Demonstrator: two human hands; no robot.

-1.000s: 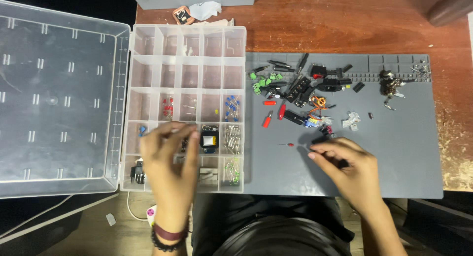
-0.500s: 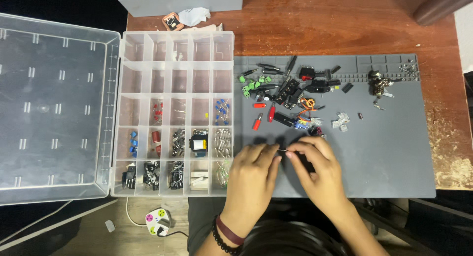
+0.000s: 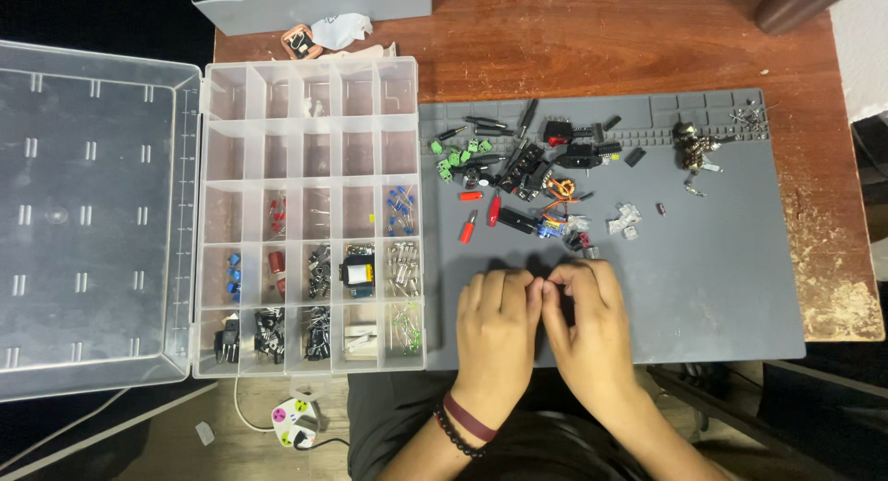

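Low in the middle of the frame, on the grey work mat (image 3: 721,287), the left hand (image 3: 495,328) and right hand (image 3: 592,328) sit with fingertips brought together, pinching something too small to make out (the fingers hide it). Just above them lies a scatter of small electronic parts (image 3: 527,171), red, green and black. Left of the mat sits a clear compartment organizer box (image 3: 305,148), its open lid (image 3: 88,213) spread flat at far left
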